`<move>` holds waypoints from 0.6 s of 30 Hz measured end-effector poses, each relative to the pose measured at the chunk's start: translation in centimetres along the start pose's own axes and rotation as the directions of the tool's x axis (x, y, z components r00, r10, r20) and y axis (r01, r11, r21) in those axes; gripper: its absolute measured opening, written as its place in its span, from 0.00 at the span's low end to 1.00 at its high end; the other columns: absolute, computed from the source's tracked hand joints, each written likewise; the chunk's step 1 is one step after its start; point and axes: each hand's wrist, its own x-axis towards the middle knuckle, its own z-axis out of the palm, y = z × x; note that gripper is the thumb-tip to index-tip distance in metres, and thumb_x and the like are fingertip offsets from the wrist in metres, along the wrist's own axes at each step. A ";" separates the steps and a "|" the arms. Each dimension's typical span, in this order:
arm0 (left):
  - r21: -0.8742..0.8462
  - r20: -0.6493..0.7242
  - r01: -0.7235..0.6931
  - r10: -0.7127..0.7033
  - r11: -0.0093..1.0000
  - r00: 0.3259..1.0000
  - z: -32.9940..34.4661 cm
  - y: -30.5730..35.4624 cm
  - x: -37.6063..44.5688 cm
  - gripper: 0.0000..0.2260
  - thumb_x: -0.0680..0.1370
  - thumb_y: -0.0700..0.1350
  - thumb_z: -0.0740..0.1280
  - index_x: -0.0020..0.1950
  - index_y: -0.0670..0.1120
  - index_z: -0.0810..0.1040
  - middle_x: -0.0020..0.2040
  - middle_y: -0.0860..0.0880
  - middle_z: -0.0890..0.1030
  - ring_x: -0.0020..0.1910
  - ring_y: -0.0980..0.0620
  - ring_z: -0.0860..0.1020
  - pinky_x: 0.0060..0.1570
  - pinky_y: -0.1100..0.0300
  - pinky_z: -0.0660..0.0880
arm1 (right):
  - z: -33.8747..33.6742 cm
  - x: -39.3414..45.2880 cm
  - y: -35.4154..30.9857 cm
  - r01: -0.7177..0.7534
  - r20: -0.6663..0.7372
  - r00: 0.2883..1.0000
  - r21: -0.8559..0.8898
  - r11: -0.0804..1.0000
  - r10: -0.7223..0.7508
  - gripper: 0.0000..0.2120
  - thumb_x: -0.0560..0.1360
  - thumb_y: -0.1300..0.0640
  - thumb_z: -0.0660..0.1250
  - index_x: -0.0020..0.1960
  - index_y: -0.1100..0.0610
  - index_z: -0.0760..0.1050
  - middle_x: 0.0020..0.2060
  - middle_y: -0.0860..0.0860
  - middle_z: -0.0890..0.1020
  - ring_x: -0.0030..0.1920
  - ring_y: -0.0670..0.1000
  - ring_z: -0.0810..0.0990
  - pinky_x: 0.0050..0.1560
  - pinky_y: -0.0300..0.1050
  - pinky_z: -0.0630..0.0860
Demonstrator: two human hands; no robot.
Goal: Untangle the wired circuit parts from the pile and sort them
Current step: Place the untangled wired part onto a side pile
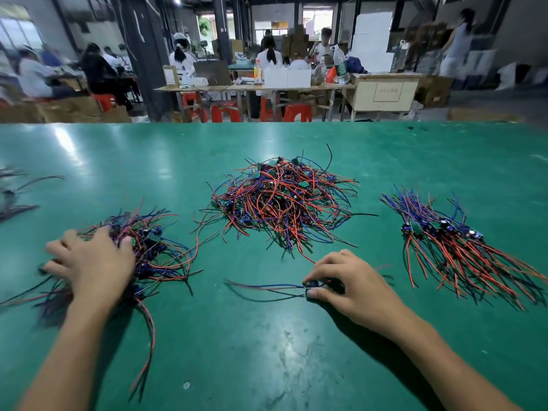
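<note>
We have one wired part [318,284] pinched in our right hand [353,287], low over the green worktop [267,351], thumb and fingers curled around its small board. Its wires [264,289] trail straight out to our left, so the long axis runs across us, side to side, roughly level with the near edge of the tangled pile [283,203] that sits in the middle, farther from us.

The tidy bundle [456,244] lies to the right of that hand, near it but apart, with its boards lined up in a row and its red and black leads fanning toward the lower right. So we judge the held part has to travel rightward and swing partway round, to bring its board into that row and its wires alongside the others. The right hand is plainly the nearer one for this.

Our left hand [89,259] lies spread and flat on a looser heap [148,244] at the left, fingers straight, pressing it down rather than gripping. It is well apart from the held part, and blurred at its outer edge.
</note>
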 end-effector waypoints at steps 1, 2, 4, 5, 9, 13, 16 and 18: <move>-0.053 -0.090 -0.072 0.067 0.996 0.994 0.1 0.7 -1.1 0.18 0.78 0.47 0.70 0.65 0.41 0.79 0.70 0.31 0.66 0.68 0.32 0.62 0.67 0.34 0.59 | -0.1 0.1 0.0 0.017 -0.048 0.999 -0.019 1.000 -0.018 0.11 0.75 0.42 0.73 0.54 0.46 0.84 0.48 0.40 0.81 0.52 0.44 0.75 0.56 0.50 0.74; -0.108 -0.181 -0.192 0.171 0.975 0.969 -0.1 1.9 -2.5 0.16 0.78 0.46 0.70 0.65 0.43 0.79 0.69 0.33 0.68 0.67 0.33 0.63 0.65 0.34 0.61 | -0.2 0.1 0.1 0.029 -0.098 0.995 -0.007 1.000 -0.029 0.11 0.75 0.44 0.73 0.54 0.47 0.85 0.46 0.40 0.82 0.50 0.45 0.77 0.54 0.50 0.74; -0.250 -0.282 -0.506 0.438 0.825 0.853 -0.7 4.7 -5.7 0.12 0.78 0.45 0.66 0.61 0.46 0.81 0.63 0.40 0.76 0.62 0.38 0.69 0.61 0.40 0.67 | -0.3 0.0 0.0 0.052 -0.192 0.981 0.089 0.995 -0.034 0.11 0.75 0.47 0.73 0.54 0.49 0.85 0.44 0.40 0.83 0.48 0.43 0.79 0.51 0.46 0.76; -0.333 -0.287 -0.654 0.587 0.679 0.757 -0.9 6.2 -7.5 0.11 0.78 0.46 0.66 0.58 0.46 0.82 0.58 0.44 0.79 0.59 0.42 0.73 0.59 0.44 0.70 | -0.3 -0.1 -0.2 0.061 -0.236 0.971 0.134 0.989 -0.028 0.11 0.75 0.48 0.72 0.55 0.49 0.85 0.43 0.41 0.83 0.46 0.43 0.80 0.49 0.42 0.76; -0.381 -0.334 -0.910 0.892 0.167 0.303 -0.2 11.0 -14.1 0.06 0.79 0.43 0.67 0.50 0.45 0.83 0.43 0.50 0.82 0.42 0.46 0.78 0.44 0.51 0.75 | -0.4 -0.2 -1.0 0.050 -0.318 0.946 0.336 0.941 0.063 0.17 0.79 0.53 0.68 0.67 0.46 0.76 0.34 0.45 0.83 0.33 0.50 0.78 0.40 0.43 0.75; -0.458 -0.298 -0.860 0.872 0.225 0.387 1.0 12.7 -16.4 0.14 0.82 0.51 0.64 0.62 0.45 0.80 0.54 0.49 0.80 0.51 0.48 0.77 0.51 0.52 0.74 | -1.0 -0.2 -0.4 0.055 -0.237 0.971 0.350 0.935 0.032 0.22 0.81 0.62 0.66 0.72 0.50 0.69 0.38 0.38 0.82 0.38 0.44 0.77 0.45 0.37 0.74; -0.656 -0.200 -0.705 0.839 0.269 0.506 1.7 12.7 -16.5 0.13 0.81 0.46 0.67 0.65 0.46 0.78 0.56 0.52 0.81 0.53 0.51 0.77 0.55 0.50 0.74 | -1.3 -0.3 -0.4 0.068 -0.256 0.967 0.253 0.965 -0.001 0.26 0.79 0.68 0.66 0.73 0.50 0.68 0.43 0.33 0.82 0.48 0.39 0.80 0.53 0.29 0.71; -0.621 -0.216 -0.722 0.819 0.305 0.532 2.1 12.6 -16.5 0.09 0.80 0.45 0.70 0.60 0.47 0.82 0.51 0.54 0.83 0.50 0.51 0.77 0.52 0.50 0.73 | -1.3 -0.2 -0.4 0.066 -0.296 0.955 0.164 0.984 -0.015 0.28 0.78 0.67 0.69 0.73 0.48 0.69 0.45 0.37 0.83 0.52 0.43 0.81 0.58 0.38 0.74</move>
